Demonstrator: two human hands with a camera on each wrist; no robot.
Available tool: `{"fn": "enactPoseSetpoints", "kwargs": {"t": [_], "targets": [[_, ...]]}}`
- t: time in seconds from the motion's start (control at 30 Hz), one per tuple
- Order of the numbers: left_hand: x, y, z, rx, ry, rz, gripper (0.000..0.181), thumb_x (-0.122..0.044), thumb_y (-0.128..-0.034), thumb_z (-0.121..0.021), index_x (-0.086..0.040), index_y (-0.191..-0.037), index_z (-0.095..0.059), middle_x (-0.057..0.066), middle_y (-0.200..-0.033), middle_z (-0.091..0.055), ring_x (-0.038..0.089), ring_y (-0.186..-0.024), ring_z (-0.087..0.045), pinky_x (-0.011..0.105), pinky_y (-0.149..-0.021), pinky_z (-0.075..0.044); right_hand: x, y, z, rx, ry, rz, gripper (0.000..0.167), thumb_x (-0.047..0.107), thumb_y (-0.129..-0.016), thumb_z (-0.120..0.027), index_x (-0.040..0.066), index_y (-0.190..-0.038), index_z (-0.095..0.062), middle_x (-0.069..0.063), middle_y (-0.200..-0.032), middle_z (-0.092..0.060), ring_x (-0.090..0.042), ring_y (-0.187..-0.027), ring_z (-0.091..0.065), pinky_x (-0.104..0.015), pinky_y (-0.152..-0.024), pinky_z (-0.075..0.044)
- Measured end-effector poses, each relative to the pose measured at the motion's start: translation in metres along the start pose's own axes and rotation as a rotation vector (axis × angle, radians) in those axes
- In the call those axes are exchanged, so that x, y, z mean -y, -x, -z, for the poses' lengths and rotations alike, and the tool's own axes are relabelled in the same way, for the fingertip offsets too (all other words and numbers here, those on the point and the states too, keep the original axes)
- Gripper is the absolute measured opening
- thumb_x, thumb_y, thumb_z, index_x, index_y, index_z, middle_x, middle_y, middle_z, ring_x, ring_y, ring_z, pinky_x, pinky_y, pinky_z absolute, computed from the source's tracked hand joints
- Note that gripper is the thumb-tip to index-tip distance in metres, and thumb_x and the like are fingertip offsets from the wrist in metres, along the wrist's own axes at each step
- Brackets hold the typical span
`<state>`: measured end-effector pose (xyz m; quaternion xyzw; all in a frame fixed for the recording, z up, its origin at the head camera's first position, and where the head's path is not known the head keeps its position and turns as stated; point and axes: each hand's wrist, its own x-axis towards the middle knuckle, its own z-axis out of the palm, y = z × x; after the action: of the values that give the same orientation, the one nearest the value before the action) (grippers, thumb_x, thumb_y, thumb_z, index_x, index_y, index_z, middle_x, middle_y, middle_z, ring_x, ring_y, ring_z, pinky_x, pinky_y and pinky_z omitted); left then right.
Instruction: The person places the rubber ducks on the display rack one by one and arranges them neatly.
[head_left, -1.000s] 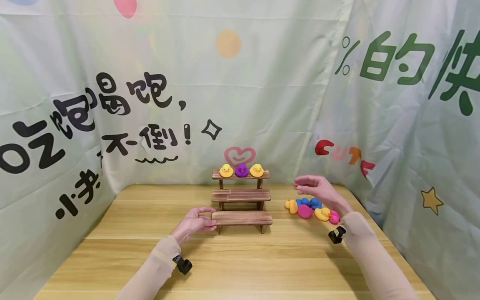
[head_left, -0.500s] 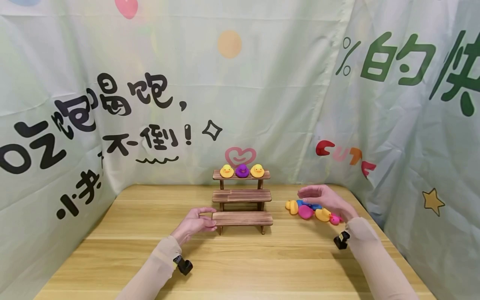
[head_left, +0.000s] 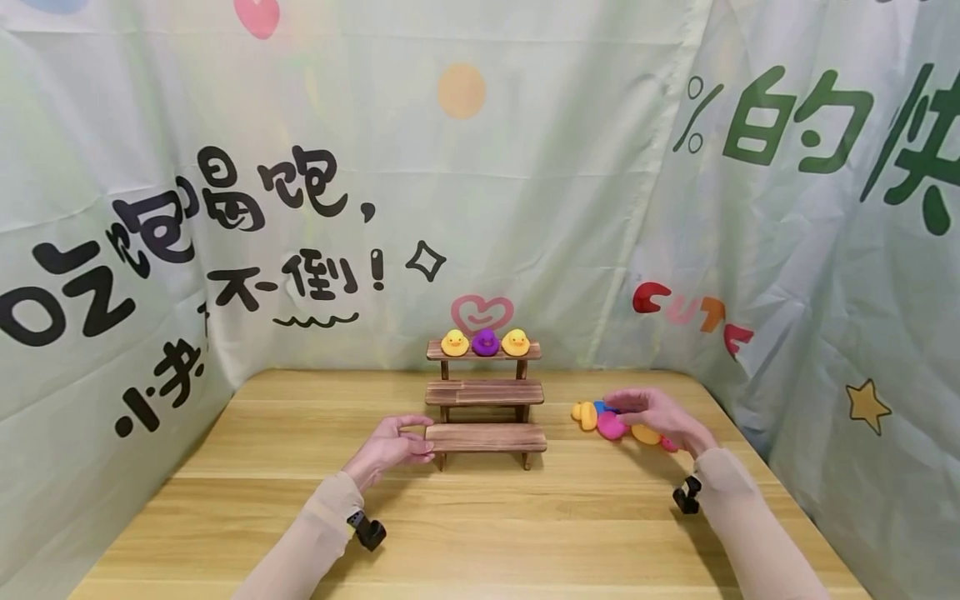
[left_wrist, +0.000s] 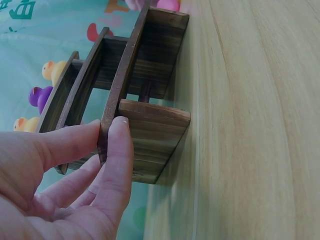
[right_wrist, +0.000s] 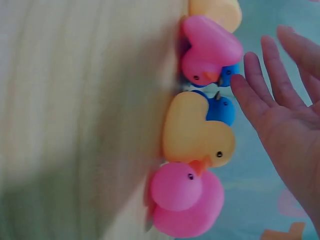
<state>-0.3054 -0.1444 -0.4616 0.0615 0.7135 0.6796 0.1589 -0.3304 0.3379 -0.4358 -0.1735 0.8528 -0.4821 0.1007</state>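
A three-step wooden display stand [head_left: 486, 437] is in the middle of the table. My left hand [head_left: 386, 446] pinches the left end of its lowest step between thumb and index finger, as the left wrist view shows close up. Along the top step sit a yellow rubber duck [head_left: 454, 343], a purple duck [head_left: 485, 342] and another yellow duck [head_left: 516, 343]. Over the loose ducks right of the stand hovers my right hand [head_left: 663, 418], fingers extended and holding nothing. Beneath it lie a pink duck [right_wrist: 212, 47], a yellow duck [right_wrist: 187, 127], a second pink duck [right_wrist: 190, 202] and blue ones [right_wrist: 223, 111], partly hidden.
An orange-yellow duck [head_left: 587, 415] lies at the left end of the loose group. The wooden table [head_left: 480, 533] reaches back to printed fabric [head_left: 540, 208], which hangs behind and along both sides. Each wrist wears a small black camera [head_left: 367, 530].
My right hand has come down toward the loose ducks and now covers some of them. The left hand keeps its hold on the stand. The head view has shifted slightly.
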Motion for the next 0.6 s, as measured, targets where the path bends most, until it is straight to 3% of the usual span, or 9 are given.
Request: {"fn": "enactPoseSetpoints", "kwargs": {"t": [0.13,0.27,0.5,0.6], "targets": [[0.0,0.0002,0.0001,0.003,-0.004,-0.008,0.049,0.011,-0.0883,-0.061,0.008,-0.135,-0.047,0.014,-0.089,-0.067,0.021,-0.08,-0.071,0.036,-0.082,-0.063,-0.0064,-0.0017,-0.0032,0.02,-0.01,0.012,0.047,0.0,-0.092,-0.062,-0.009,-0.136,-0.049,-0.03,-0.14,-0.05,-0.045,-0.132,-0.045,-0.015,-0.095,-0.049],[0.0003,0.0002,-0.0005,0.003,0.0,-0.007,0.05,0.012,-0.088,-0.061,0.009,-0.136,-0.047,0.014,-0.089,-0.067,0.021,-0.08,-0.071,0.035,-0.081,-0.063,-0.009,-0.0019,-0.0068,0.03,-0.032,0.027,0.046,-0.006,-0.091,-0.06,-0.012,-0.135,-0.048,-0.034,-0.14,-0.048,-0.048,-0.132,-0.043,-0.021,-0.098,-0.05],[0.0,0.0007,-0.0003,0.001,0.002,-0.008,0.05,0.012,-0.088,-0.061,0.009,-0.136,-0.046,0.014,-0.089,-0.067,0.021,-0.08,-0.071,0.037,-0.084,-0.063,-0.009,-0.0045,-0.0093,0.046,0.058,0.073,0.044,-0.011,-0.088,-0.06,-0.013,-0.131,-0.052,-0.034,-0.133,-0.054,-0.049,-0.127,-0.048,-0.025,-0.097,-0.052],[-0.0002,0.0015,0.0004,0.005,0.0,-0.011,0.051,0.011,-0.0882,-0.061,0.009,-0.136,-0.045,0.014,-0.089,-0.067,0.021,-0.08,-0.071,0.038,-0.084,-0.062,-0.0091,-0.0057,-0.0086,0.062,0.067,0.07,0.044,-0.008,-0.088,-0.063,-0.013,-0.13,-0.052,-0.033,-0.132,-0.055,-0.049,-0.124,-0.051,-0.034,-0.098,-0.055]]}}
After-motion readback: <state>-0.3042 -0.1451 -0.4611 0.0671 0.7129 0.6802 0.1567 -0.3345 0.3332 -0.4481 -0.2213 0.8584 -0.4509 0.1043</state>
